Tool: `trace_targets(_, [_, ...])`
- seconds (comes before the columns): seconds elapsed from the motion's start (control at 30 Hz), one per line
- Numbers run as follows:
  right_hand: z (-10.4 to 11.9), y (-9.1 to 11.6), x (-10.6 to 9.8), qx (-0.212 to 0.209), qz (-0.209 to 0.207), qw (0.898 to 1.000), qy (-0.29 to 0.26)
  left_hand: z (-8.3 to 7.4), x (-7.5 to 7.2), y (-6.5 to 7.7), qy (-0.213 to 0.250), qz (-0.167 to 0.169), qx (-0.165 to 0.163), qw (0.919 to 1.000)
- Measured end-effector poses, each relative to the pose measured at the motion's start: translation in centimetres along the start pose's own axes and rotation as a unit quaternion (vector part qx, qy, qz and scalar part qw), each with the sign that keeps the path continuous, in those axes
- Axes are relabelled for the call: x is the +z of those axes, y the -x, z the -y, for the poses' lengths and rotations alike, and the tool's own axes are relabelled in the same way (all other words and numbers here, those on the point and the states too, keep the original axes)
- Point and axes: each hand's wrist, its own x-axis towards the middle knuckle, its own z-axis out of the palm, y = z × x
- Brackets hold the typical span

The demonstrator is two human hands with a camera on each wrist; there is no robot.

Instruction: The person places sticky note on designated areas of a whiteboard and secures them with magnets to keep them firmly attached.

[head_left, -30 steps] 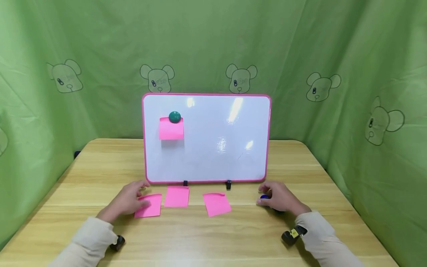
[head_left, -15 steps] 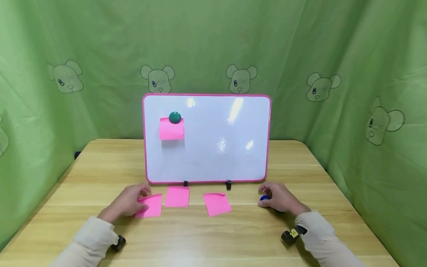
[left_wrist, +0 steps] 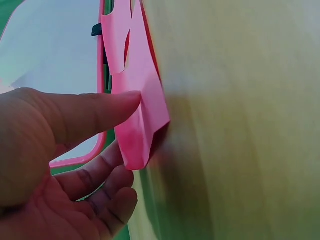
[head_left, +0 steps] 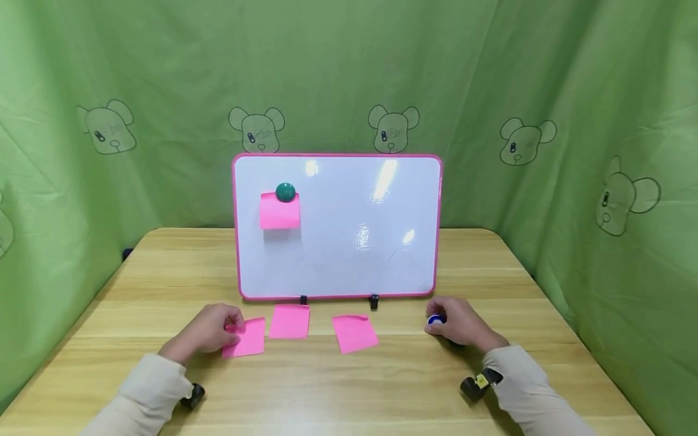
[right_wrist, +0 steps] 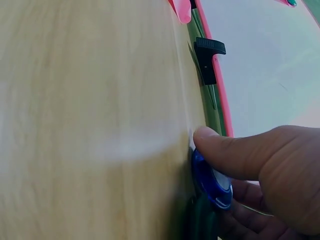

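Note:
My left hand (head_left: 209,327) pinches the left edge of a pink sticky note (head_left: 252,338) on the table. In the left wrist view the thumb presses on the note (left_wrist: 145,95), whose near end bends up off the wood, with the fingertips behind it. On the right, my right hand (head_left: 460,321) holds a round blue magnet (right_wrist: 202,175) between thumb and fingers, tipped so that its pale flat face shows. Below it in the right wrist view is a dark green rounded thing (right_wrist: 200,222), partly hidden by the fingers.
A pink-framed whiteboard (head_left: 338,254) stands upright on black feet (head_left: 373,301) behind the hands. On it, a green magnet (head_left: 285,192) holds a pink note (head_left: 279,217). Two more pink notes, a middle one (head_left: 289,321) and a right one (head_left: 355,334), lie before the board.
My left fingers have drawn in around the note's left edge, and the note has shifted slightly. In my right hand the blue magnet has turned, bringing its pale face into view.

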Motion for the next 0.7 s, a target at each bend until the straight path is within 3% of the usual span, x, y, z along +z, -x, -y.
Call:
trace_targets(0.3, [0.36,0.17,-0.34,0.014,0.001,1.0,0.027,-0.03,-0.09,-0.05,-0.014,0.02,0.009,0.9997])
trace_targets(0.53, [0.25,0.41,-0.57,-0.01,0.002,0.999,0.03,-0.11,-0.19,-0.15,-0.014,-0.003,0.021,0.9997])
trace_targets(0.7, [0.1,0.36,-0.49,0.006,0.009,1.0,0.019,-0.17,-0.21,-0.25,-0.014,-0.024,0.029,0.9992])
